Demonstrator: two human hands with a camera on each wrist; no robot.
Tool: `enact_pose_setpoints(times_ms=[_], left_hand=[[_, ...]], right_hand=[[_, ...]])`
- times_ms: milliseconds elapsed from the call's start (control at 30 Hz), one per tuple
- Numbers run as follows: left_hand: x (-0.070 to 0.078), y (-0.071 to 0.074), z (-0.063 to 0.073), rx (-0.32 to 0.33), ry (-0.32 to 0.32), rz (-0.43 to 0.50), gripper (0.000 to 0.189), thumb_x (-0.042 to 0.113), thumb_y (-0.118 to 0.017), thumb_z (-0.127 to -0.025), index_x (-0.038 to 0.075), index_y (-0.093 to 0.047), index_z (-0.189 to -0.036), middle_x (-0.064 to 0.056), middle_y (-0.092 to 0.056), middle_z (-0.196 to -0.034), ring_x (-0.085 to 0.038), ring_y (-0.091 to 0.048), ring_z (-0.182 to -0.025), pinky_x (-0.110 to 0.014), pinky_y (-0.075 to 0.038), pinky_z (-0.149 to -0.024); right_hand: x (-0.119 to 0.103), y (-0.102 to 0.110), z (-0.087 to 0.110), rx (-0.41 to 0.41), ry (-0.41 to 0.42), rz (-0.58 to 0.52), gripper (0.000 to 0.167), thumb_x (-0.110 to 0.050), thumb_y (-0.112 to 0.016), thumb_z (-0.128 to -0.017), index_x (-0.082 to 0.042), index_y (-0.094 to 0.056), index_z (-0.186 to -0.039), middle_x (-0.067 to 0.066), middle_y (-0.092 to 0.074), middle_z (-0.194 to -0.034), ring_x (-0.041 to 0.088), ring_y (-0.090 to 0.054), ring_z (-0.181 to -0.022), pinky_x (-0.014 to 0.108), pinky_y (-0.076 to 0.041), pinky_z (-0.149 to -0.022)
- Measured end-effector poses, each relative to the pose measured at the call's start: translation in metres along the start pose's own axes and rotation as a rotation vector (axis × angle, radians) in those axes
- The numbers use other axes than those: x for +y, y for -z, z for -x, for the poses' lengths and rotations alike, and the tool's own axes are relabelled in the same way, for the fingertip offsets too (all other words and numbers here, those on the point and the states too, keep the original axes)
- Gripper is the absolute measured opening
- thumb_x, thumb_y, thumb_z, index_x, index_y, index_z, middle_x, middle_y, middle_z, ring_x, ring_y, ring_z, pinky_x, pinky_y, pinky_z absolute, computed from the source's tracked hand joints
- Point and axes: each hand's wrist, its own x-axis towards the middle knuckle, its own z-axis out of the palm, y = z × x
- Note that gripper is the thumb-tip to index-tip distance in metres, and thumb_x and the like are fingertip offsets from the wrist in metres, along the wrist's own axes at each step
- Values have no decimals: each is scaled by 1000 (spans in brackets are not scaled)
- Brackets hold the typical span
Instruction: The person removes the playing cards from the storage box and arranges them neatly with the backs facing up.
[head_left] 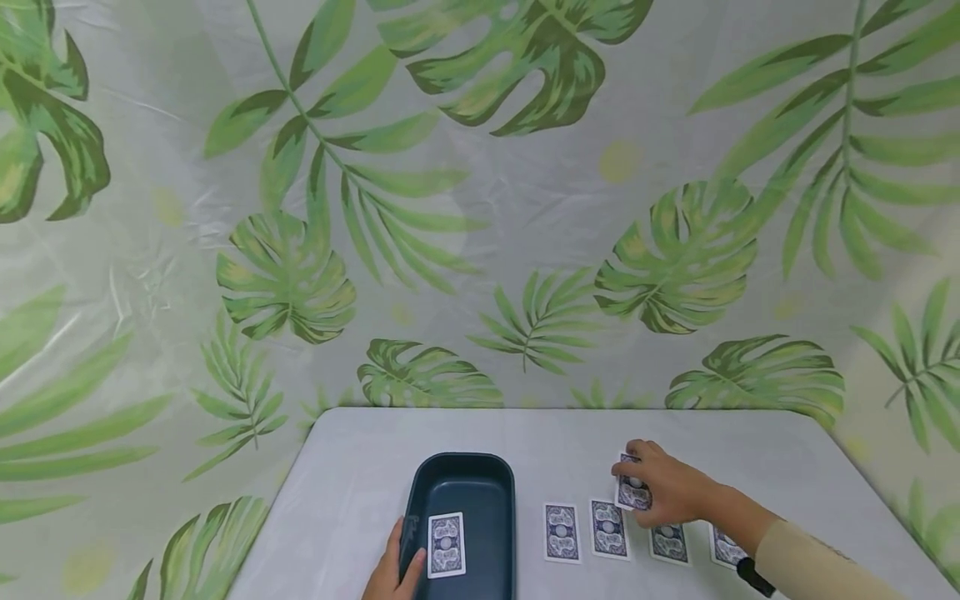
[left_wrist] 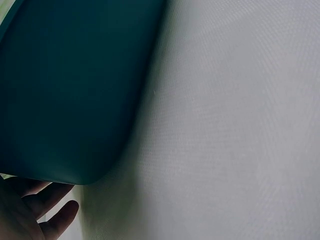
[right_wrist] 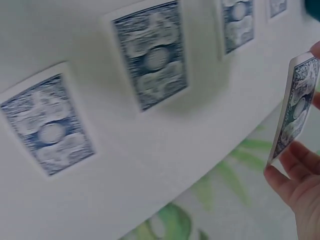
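My left hand (head_left: pixel 393 567) grips the left wall of a dark teal tray (head_left: pixel 471 493), thumb over the rim and fingers outside. One playing card (head_left: pixel 447 546) lies face down in it, its back blue and white. In the left wrist view the fingers (left_wrist: pixel 47 200) show against the tray's outer side (left_wrist: pixel 75 100). My right hand (head_left: pixel 671 483) holds another playing card (head_left: pixel 632 492) raised above the table. The right wrist view shows that card (right_wrist: pixel 296 107) tilted, with thumb and fingers at its opposite ends; its face is turned away.
Several face-down cards lie in a row right of the tray, among them a left one (head_left: pixel 562 533), one beside it (head_left: pixel 609 529), and one partly under my right forearm (head_left: pixel 726 550). A white cloth covers the table (head_left: pixel 360 467). Behind it hangs a leaf-patterned sheet (head_left: pixel 525 208).
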Motion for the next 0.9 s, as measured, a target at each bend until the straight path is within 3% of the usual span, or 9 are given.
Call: enact_pose_setpoints(times_ms=[200, 400, 633, 800, 900], left_hand=[[1, 1, 1, 6, 3, 3, 64, 31, -53, -93, -7, -27, -137, -34, -41, -129, -47, -44, -114, -59, -35, -89], [2, 1, 2, 12, 11, -3, 63, 30, -53, -93, -7, -27, -137, -34, -42, -128, -48, -45, -112, -60, -35, -89], [4, 0, 2, 18, 14, -14, 62, 29, -53, -92, -7, -28, -136, -35, -42, -128, -49, -45, -112, -60, -35, -89], [4, 1, 1, 9, 25, -17, 63, 31, -53, -93, -6, -27, -137, -35, -41, -128, -49, -44, -113, -60, -35, -89], [3, 0, 1, 7, 21, -17, 63, 30, -53, -93, -6, -27, -137, -35, -41, -128, -49, -45, -112, -60, -35, -89]], right_hand=[[26, -2, 41, 31, -94, 2, 52, -35, -76, -67, -15, -61, -112, 18, -46, -117, 33, -46, -103, 48, -47, -76], [53, -3, 91, -17, -225, 1, 55, -37, -78, -62, -13, -63, -109, 17, -46, -114, 32, -47, -99, 48, -47, -74], [80, -9, 149, -21, -266, 90, 53, -38, -79, -59, -11, -64, -102, 16, -49, -105, 31, -49, -89, 47, -47, -66], [92, -15, 172, -97, -386, 60, 53, -36, -78, -60, -9, -63, -103, 19, -49, -106, 33, -49, -89, 51, -47, -68], [96, -18, 178, -192, -479, 17, 52, -36, -76, -63, -10, -62, -106, 21, -48, -109, 33, -47, -90, 53, -47, -70]])
